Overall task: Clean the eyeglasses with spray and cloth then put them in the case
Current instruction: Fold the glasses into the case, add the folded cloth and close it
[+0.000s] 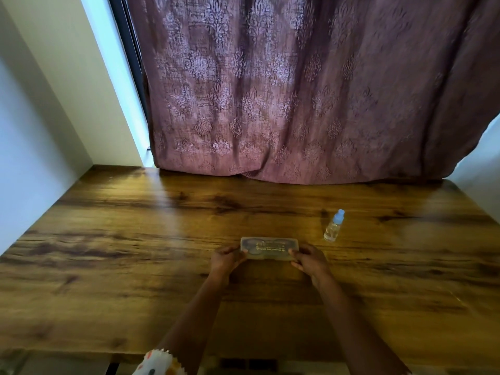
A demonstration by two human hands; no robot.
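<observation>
Both hands are on the case [269,248], mid-table and a little toward the near side. The left hand [226,259] grips its left end, fingers curled round the corner, and the right hand [308,259] grips the right end the same way. The case is translucent, and dark rounded shapes inside are too blurred to name. The printed lettering on the lid can't be read. Just right of it and slightly farther stands the spray bottle [334,226], clear with a pale blue cap, upright on the wooden table [135,239]. A patterned curtain [270,90] hangs at the far edge.
</observation>
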